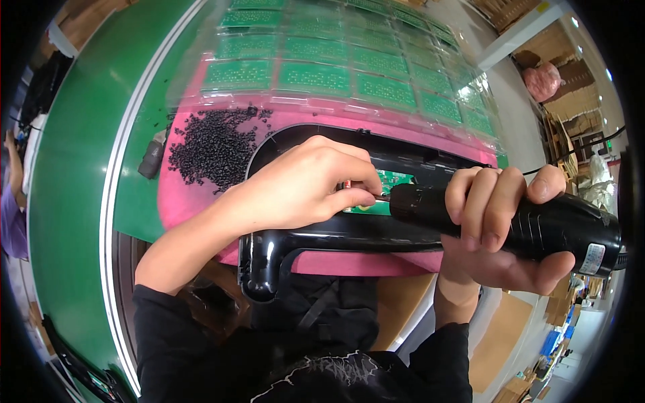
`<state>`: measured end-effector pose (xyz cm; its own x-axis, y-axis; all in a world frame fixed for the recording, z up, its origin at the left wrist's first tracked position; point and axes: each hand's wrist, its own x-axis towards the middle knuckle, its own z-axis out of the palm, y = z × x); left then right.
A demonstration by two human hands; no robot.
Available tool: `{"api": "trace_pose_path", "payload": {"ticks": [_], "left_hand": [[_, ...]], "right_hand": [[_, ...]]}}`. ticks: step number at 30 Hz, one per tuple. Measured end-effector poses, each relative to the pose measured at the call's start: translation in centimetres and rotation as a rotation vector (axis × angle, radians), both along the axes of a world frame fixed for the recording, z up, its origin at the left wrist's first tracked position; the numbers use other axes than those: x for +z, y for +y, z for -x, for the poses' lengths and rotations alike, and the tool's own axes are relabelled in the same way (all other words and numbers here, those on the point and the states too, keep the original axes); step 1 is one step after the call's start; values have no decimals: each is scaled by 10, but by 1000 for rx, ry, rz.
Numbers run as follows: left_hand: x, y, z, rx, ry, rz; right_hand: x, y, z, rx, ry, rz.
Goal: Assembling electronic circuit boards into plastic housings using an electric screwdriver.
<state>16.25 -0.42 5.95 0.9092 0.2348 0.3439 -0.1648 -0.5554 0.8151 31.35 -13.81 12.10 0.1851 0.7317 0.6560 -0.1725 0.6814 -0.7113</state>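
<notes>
My right hand (pixel 500 218) is wrapped round a black electric screwdriver (pixel 557 228), which lies nearly level and points left. My left hand (pixel 316 181) is closed in a pinch at the screwdriver's tip. Its fingertips hide whatever they hold there. Under both hands sits a glossy black plastic housing (pixel 336 232), its open side up. A green circuit board (pixel 396 180) shows inside it, partly covered by my left fingers. Something small, red and white, shows beside those fingers.
A heap of small black screws (pixel 211 148) lies on the pink mat (pixel 176 201), left of the housing. Clear plastic trays (pixel 316 101) of green circuit boards stand behind. A dark lump (pixel 153 158) rests on the green table (pixel 80 154). A cord trails from the screwdriver's right side.
</notes>
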Motion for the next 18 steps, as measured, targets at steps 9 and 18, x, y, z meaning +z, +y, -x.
{"api": "trace_pose_path", "payload": {"ticks": [9,18], "left_hand": [[-6,8,3,134,-150,-31],[-3,14,3,453,-272,-23]], "right_hand": [[-12,-16,-18,-356,-29,188],[-33,-16,-37,-334,-39,225]]}}
